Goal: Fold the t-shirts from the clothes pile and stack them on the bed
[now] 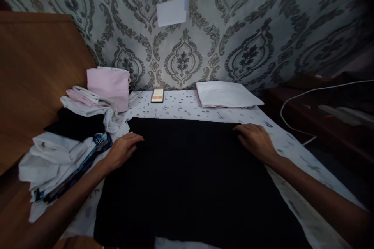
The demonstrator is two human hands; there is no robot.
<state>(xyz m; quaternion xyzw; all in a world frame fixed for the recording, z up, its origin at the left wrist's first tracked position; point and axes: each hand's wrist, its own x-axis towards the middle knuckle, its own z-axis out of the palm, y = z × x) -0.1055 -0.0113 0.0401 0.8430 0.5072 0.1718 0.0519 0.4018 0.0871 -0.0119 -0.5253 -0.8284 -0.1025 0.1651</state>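
Observation:
A large piece of black cloth [189, 179] lies spread out flat in front of me; what kind of garment it is, I cannot tell. My left hand [124, 148] is closed on its left edge, a little below the far left corner. At the far right corner, my right hand [255, 140] has its fingers bent over the edge, gripping the fabric. The far edge runs nearly straight between the two corners. Under the cloth is a white patterned sheet [178, 105].
Along the left lie piled clothes: a pink folded cloth [108, 85], a black one [78, 122] and a white one [55, 151]. At the back are a phone [157, 95] and a white pillow [228, 94]. A wooden panel [37, 70] stands left; a white cable [292, 99] hangs right.

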